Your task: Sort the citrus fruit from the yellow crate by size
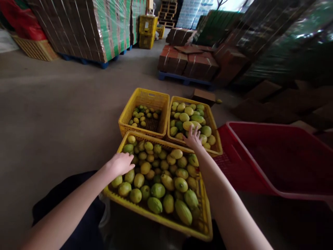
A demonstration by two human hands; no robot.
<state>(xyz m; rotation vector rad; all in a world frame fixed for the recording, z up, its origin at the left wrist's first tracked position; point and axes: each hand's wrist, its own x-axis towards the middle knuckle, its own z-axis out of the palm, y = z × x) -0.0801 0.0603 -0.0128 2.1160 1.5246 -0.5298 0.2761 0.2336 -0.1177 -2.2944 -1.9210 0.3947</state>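
Note:
A yellow plastic crate [156,219] nearest me holds many yellow and green lemons [158,190]. Over its left side, my left hand [121,164] has its fingers stretched out beside the lemons, with nothing seen in it. My right hand [193,139] reaches to the back right crate [219,145], also full of lemons. Its fingers are spread at a yellow lemon [187,125]; whether they touch it I cannot tell. A third yellow crate [127,113], at the back left, has a smaller layer of little lemons [142,116] at its bottom.
A large red tub [249,177] stands at the right. Behind the crates lies a cardboard box [204,96], then flattened cartons on a blue pallet [186,79]. Wrapped carton stacks [75,31] and stacked yellow crates [147,31] stand farther back on the concrete floor [65,93].

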